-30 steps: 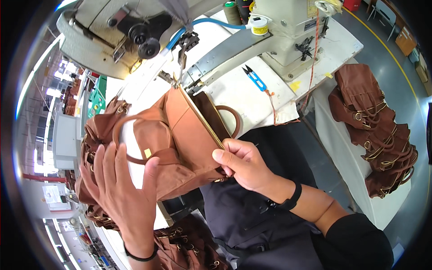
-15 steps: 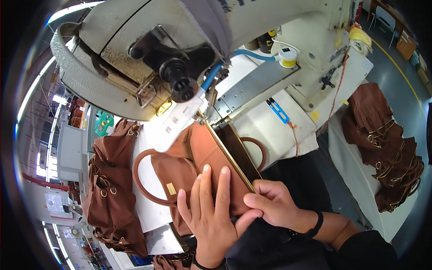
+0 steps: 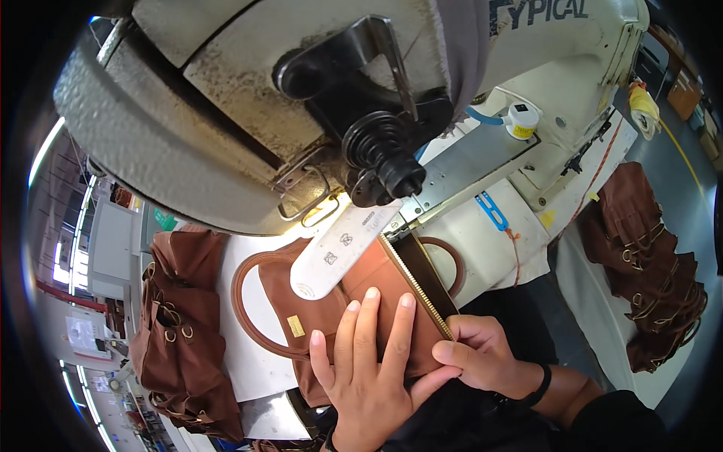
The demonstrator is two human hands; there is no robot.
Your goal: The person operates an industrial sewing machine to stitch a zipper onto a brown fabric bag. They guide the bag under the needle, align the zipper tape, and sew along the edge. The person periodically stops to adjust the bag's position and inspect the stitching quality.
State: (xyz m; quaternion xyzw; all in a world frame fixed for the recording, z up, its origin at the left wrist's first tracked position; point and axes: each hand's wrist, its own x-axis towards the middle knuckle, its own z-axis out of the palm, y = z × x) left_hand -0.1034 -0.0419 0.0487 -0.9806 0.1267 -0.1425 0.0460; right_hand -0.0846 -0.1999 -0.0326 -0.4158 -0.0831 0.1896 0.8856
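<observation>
A brown leather handbag (image 3: 423, 345) lies under the sewing machine head (image 3: 226, 113). Its gold-toothed zip (image 3: 419, 283) runs from the needle area down to my right hand. My left hand (image 3: 369, 377) rests flat on the leather with its fingers spread. Closed between thumb and fingers, my right hand (image 3: 482, 354) pinches the bag's edge at the near end of the zip. One rolled handle (image 3: 242, 313) loops out on the left, beside a small gold plate (image 3: 296, 325); another handle (image 3: 456, 264) shows on the right. The needle is hidden behind the machine's parts.
Brown bags (image 3: 181, 331) are piled at the left, and more bags (image 3: 640, 264) lie on a pale surface at the right. A white round-ended strip (image 3: 335, 260) hangs over the work. A blue tool (image 3: 492, 211) and a small white bottle (image 3: 520, 120) sit right of the needle.
The machine head looms larger, and the bag and both hands appear slightly lower and further right in the picture. Both hands keep the same hold; the zip's teeth show more clearly.
</observation>
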